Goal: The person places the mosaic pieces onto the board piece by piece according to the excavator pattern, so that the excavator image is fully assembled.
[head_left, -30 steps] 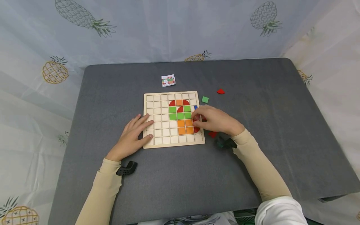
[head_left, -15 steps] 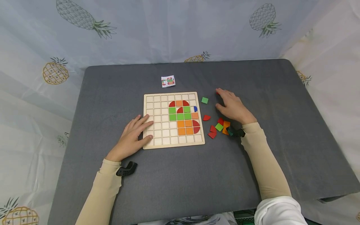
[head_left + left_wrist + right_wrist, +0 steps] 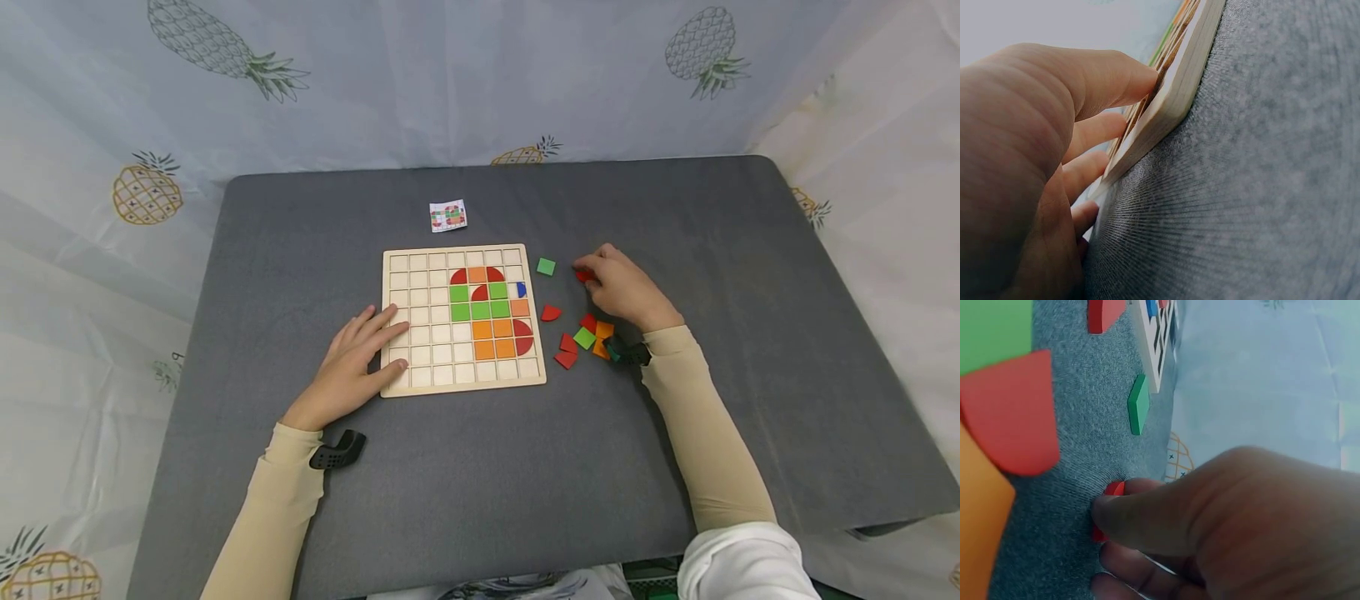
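A wooden grid board [image 3: 427, 358] lies on the grey table with green, orange, red and blue pieces set in its right half. My left hand [image 3: 348, 362] rests on the board's left edge, fingers spread and thumb near the front corner. To the right of the board, my right hand [image 3: 626, 287] pinches a red quarter-round piece [image 3: 582, 276] at the table surface. In the right wrist view, the thumb covers much of that red piece [image 3: 1098, 534]. A green square tile [image 3: 546, 267] lies between the board and this hand.
A small printed pattern card [image 3: 448, 216] lies behind the board. One red piece [image 3: 551, 313] sits close to the board's right edge. Nearer the right wrist is a loose cluster of red, orange and green tiles [image 3: 584, 338]. A patterned curtain [image 3: 450, 92] hangs behind the table.
My right hand has left the board, moved right and back, and taken hold of the red piece. An orange square now shows in the board's right column. The left hand stays put.
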The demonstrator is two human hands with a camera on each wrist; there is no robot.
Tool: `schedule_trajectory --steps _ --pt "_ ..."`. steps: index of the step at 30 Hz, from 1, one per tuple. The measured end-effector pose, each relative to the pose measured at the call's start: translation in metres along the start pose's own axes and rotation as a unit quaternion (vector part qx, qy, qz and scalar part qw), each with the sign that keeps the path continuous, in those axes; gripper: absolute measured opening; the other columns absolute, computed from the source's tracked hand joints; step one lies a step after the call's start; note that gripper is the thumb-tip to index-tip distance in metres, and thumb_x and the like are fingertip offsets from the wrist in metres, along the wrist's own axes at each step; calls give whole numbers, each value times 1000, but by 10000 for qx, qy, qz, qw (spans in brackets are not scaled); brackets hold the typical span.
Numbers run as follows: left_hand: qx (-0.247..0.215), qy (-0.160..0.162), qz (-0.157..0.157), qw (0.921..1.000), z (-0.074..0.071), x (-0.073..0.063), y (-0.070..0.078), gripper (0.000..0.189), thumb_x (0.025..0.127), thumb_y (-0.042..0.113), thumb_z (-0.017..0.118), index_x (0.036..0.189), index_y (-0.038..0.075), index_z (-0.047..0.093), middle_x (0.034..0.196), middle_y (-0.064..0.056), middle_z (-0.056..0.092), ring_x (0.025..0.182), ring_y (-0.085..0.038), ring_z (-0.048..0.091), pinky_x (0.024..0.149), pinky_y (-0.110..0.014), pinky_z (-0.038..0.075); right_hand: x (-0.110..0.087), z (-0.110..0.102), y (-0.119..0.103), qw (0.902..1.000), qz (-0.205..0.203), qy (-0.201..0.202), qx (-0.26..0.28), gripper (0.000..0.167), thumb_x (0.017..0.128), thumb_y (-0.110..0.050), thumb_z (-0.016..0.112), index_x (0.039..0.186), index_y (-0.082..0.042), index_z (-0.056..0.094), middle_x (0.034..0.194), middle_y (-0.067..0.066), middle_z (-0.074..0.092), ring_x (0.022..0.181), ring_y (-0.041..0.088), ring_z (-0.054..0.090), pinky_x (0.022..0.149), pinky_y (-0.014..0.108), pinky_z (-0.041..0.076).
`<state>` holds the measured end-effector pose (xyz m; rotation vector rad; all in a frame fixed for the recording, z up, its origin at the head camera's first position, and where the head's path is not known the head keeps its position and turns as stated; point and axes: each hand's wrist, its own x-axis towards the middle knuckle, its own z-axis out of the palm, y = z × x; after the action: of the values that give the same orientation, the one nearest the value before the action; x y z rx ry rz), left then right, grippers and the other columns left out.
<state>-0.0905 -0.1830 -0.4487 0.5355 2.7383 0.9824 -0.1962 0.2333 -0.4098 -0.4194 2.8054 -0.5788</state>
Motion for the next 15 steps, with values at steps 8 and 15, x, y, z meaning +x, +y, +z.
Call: schedule_trajectory --steps 8,15 --pt "-10 -47 -56 10000 -2 -1 1 58 100 32 63 154 19 45 170 -6 24 159 -35 10 124 -65 5 1 -1 0 9999 54 77 -77 23 99 -1 58 120 5 63 115 23 58 99 34 53 90 49 51" --pt "28 -48 -10 10000 -1 0 0 59 100 33 64 154 20 45 170 -5 24 159 -34 10 125 -64 5 0 -3 -4 9993 -15 92 374 31 100 -7 61 131 -1 64 122 19 65 98 32 55 88 47 52"
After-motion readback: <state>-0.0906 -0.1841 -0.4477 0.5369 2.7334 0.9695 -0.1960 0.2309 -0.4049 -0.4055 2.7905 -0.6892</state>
